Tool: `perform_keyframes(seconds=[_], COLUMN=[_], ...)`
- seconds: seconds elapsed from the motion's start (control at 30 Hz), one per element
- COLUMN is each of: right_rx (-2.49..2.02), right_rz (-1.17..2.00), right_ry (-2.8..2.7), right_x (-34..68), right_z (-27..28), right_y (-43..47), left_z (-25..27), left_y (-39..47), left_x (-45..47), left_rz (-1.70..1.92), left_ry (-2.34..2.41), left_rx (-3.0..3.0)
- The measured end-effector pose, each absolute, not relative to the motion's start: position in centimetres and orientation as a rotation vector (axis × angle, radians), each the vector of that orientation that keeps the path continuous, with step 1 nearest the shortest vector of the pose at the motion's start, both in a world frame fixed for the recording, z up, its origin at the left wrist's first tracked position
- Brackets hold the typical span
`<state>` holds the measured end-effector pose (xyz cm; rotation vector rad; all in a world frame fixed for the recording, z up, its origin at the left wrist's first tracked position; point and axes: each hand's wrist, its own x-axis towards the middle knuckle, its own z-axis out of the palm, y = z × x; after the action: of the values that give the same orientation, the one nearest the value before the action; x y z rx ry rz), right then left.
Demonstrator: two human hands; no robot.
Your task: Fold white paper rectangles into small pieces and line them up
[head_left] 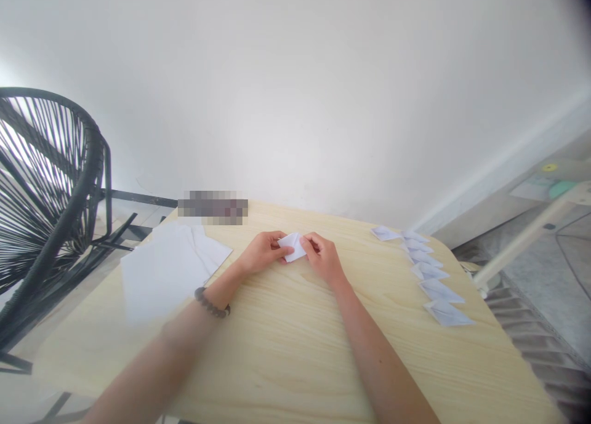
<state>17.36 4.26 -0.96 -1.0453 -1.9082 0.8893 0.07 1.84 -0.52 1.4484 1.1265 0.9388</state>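
Note:
A small folded piece of white paper (292,245) is held up between both hands over the middle of the table. My left hand (265,252) pinches its left side, the thumb lying across the front. On the right edge, the thumb and fingers of my right hand (322,256) are closed on the same paper. Crease lines show on its face; the fingers behind it are partly hidden. A dark beaded bracelet (211,303) circles my left wrist.
White paper sheets (161,276) lie at the left of the wooden table (286,350). Several folded paper pieces (434,289) form a row along the right side. A black corded chair (87,165) stands at the left, a white wall (300,104) behind. A blurred-out patch covers something at the back edge.

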Motion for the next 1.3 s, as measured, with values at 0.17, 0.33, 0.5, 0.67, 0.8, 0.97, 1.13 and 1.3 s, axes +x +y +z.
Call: perform_keyframes(seconds=[0.17,0.33,0.5,0.67,0.8,0.97,1.13,1.3], right_rx=[-1.021,-1.017,-1.001,-0.986,-0.983,-0.966,-0.983,-1.072], right_rz=[0.935,0.958,1.006,1.059,1.026,0.989,1.017,0.957], right_ry=[-1.894,-1.896,-1.881,-1.881,-1.915,-1.934,-1.906,-1.825], right_x=[17.4,17.5,17.6,17.5,17.5,17.6,17.5,17.5], right_z=[-0.9,-1.0,-1.0,-0.9,-0.9,-0.9,-0.8,-1.1], right_y=[4.2,4.3,4.4,4.2,4.2,4.2,4.2,4.4], left_z=[-0.3,0.5,0.8,0.6,0.6,1.0,1.0,0.4], left_y=[1.8,1.5,1.4,1.4,1.4,1.2,1.2,1.4], left_x=[0.0,0.1,0.2,0.2,0.1,0.0,0.2,0.5], left_rz=[0.883,0.863,0.893,0.875,0.849,0.826,0.825,0.998], left_ry=[1.158,1.061,1.052,1.083,1.076,1.057,1.057,1.000], left_rx=[1.462,1.433,1.458,1.504,1.574,1.638,1.572,1.430])
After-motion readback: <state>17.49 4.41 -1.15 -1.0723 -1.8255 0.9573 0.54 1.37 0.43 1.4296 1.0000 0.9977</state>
